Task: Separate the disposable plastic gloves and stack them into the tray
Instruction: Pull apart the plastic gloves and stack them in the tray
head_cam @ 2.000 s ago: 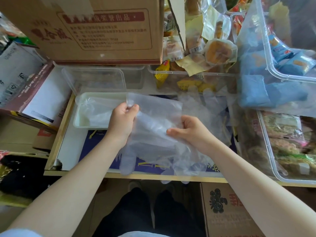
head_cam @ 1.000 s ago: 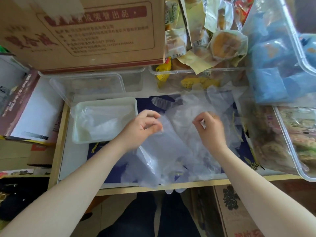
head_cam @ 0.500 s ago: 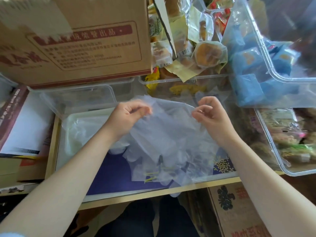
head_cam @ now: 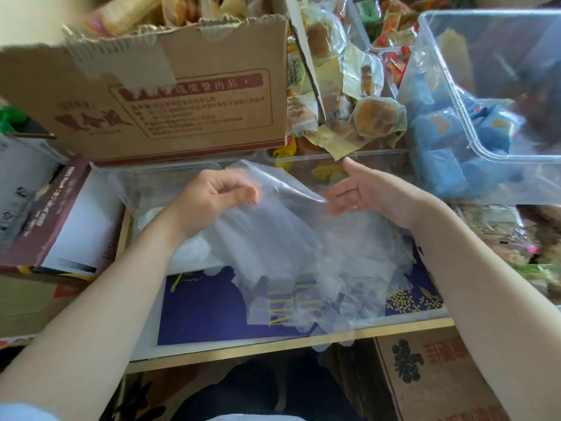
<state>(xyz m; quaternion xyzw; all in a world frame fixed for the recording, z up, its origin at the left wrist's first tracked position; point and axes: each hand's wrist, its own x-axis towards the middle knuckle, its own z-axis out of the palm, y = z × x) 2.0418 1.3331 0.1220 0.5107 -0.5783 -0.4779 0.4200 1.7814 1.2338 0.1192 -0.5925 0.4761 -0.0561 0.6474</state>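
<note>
Cluttered with snack stock, a small wood-edged desk [head_cam: 291,340] covered by a dark blue patterned mat [head_cam: 206,311] sits below the camera, hemmed in by a torn brown cardboard box with red printing [head_cam: 170,95] at the back and clear plastic bins of blue-wrapped snacks [head_cam: 473,123] to the right. Wrapped pastries in clear packets [head_cam: 376,117] spill between the box and the bins. A maroon and white carton [head_cam: 51,214] lies at the left edge.

A person's left hand [head_cam: 209,199] is raised over the desk, its grip clamped on the top edge of a thin, translucent disposable plastic glove [head_cam: 273,226], thumb and curled fingers pinching the film. The glove hangs from that pinch and drapes down toward a loose heap of clear plastic gloves [head_cam: 340,275] lying on the mat, some trailing over the desk's front edge. The right hand [head_cam: 367,192] is held just beside the lifted glove with its grip apart, fingers straight and spread, fingertips close to the film's right edge; whether they touch it cannot be told.

The shallow pale green tray [head_cam: 145,217] sits at the back left of the desk, largely hidden behind the left forearm and the lifted glove, with crumpled clear film visible inside it.
</note>
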